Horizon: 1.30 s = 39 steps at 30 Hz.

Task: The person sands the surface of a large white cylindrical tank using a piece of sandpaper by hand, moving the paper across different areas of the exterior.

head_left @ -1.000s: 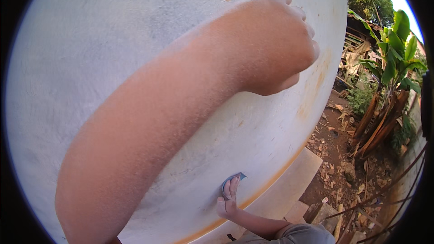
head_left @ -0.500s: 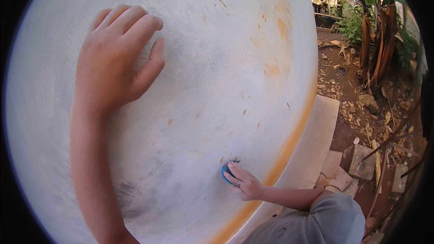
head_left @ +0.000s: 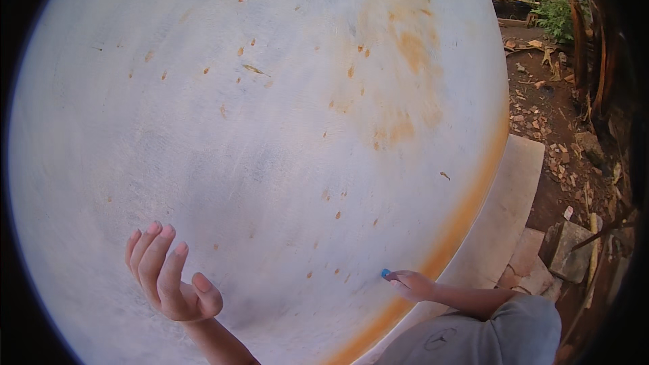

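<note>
A large pale, blue-white surface (head_left: 270, 162) fills most of the view, with a curved edge and an orange-brown band near it. My left hand (head_left: 177, 277) is raised at the lower left, fingers apart and loosely curled, with nothing in it. My right hand (head_left: 414, 286) is at the lower right, near the orange band. Its fingers close on a small blue object (head_left: 386, 274), mostly hidden by the hand; its kind does not show. Whether it touches the surface I cannot tell.
Orange stains (head_left: 412, 54) and scattered brown flecks mark the surface. Along its right edge runs a pale ledge (head_left: 517, 169). Beyond lie brown soil with rubble, a stone block (head_left: 571, 251), broken slabs (head_left: 524, 257) and green plants (head_left: 556, 13). My grey sleeve (head_left: 500, 331) is at lower right.
My left hand has come down from the upper left and turned, now showing its fingertips. My right hand appears farther right, with less of the blue object showing. The view has shifted.
</note>
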### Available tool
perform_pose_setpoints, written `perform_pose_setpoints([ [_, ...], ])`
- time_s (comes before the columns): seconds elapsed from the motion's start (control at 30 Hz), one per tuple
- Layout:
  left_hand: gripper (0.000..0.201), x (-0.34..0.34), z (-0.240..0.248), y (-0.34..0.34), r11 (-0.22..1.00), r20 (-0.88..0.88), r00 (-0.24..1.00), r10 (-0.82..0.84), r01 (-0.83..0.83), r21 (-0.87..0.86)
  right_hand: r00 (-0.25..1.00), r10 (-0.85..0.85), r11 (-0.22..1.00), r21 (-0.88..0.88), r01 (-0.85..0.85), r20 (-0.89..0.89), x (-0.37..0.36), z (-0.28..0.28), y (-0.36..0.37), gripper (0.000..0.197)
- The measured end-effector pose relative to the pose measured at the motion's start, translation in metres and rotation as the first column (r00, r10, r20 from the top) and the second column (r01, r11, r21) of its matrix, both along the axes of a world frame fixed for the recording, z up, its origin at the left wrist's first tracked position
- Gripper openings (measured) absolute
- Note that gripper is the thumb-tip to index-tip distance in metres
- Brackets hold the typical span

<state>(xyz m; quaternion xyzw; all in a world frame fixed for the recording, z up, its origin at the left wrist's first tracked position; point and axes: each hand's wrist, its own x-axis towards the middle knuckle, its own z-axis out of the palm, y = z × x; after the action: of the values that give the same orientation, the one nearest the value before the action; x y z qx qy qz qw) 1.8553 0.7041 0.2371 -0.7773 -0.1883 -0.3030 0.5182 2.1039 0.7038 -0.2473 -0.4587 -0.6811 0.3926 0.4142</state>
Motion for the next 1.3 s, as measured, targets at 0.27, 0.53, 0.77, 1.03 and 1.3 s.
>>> perform_pose_setpoints([
  [0.27, 0.026, 0.044, -0.142, 0.032, 0.943, 0.333, 0.941, 0.056, 0.06, -0.327, 0.947, 0.161, 0.896, -0.362, -0.258, -0.277, 0.072, 0.065, 0.034, 0.035],
  [0.53, 0.047, 0.073, -0.178, 0.048, 0.985, 0.549, 0.834, 0.056, 0.045, -0.168, 0.882, 0.263, 0.873, -0.293, -0.39, -0.392, 0.103, 0.1, 0.066, 0.036],
  [0.77, 0.066, 0.106, -0.169, 0.05, 0.993, 0.492, 0.87, 0.029, 0.031, -0.112, 0.872, 0.286, 0.822, -0.365, -0.437, -0.398, 0.12, 0.097, 0.062, 0.036],
  [1.03, 0.072, 0.136, -0.169, 0.04, 0.989, 0.33, 0.937, -0.119, 0.08, 0.128, 0.894, 0.286, 0.822, -0.391, -0.414, -0.345, 0.144, 0.09, 0.066, 0.04],
  [1.3, 0.065, 0.145, -0.167, 0.078, 0.991, 0.216, 0.976, 0.012, -0.04, 0.128, 0.932, 0.28, 0.806, -0.472, -0.358, -0.229, 0.157, 0.078, 0.069, 0.041],
])
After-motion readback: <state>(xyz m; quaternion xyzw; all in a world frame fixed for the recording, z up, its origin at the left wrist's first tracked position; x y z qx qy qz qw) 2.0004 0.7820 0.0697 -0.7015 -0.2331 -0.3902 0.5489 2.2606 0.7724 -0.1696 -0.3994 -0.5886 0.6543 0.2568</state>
